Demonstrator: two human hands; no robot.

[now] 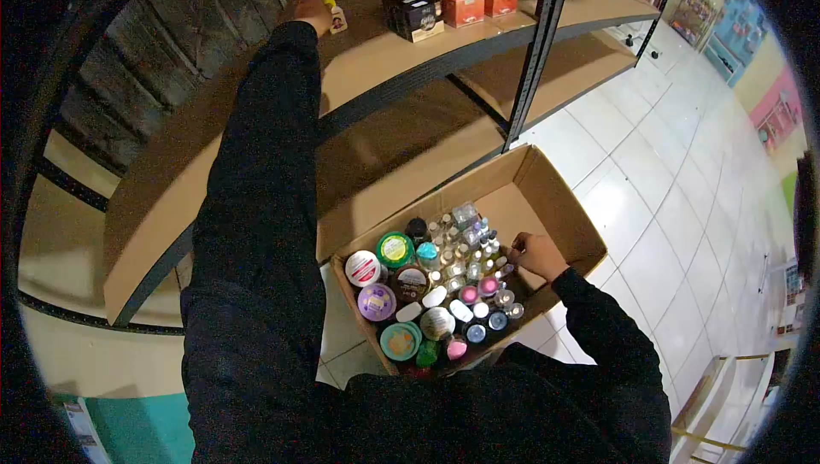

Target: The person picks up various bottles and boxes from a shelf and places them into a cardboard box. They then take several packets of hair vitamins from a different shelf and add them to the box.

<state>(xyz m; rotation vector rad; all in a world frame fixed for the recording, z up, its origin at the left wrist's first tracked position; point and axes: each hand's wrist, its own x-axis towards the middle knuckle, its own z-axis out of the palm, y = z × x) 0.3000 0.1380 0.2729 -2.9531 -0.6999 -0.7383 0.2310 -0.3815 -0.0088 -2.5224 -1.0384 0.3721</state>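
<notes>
My left hand (309, 9) reaches out over the upper shelf, its fingers closed at a small cream bottle (338, 21) with a yellow top. The bottle leans a little, and part of the grip is hidden. Down in an open cardboard box (547, 195), my right hand (538, 256) has its fingertips pinched together beside the rows of small clear bottles (461, 252). Whatever the pinch holds is too small to make out. Round tubs fill the box's left side, among them a green tub (395, 249), a purple tub (377, 302) and a teal tub (401, 341).
A black carton (413, 15) and two orange cartons (464, 7) stand on the upper shelf (376, 54), right of my left hand. A dark metal post (538, 54) rises at the shelf's front edge. White floor tiles (632, 182) stretch out to the right.
</notes>
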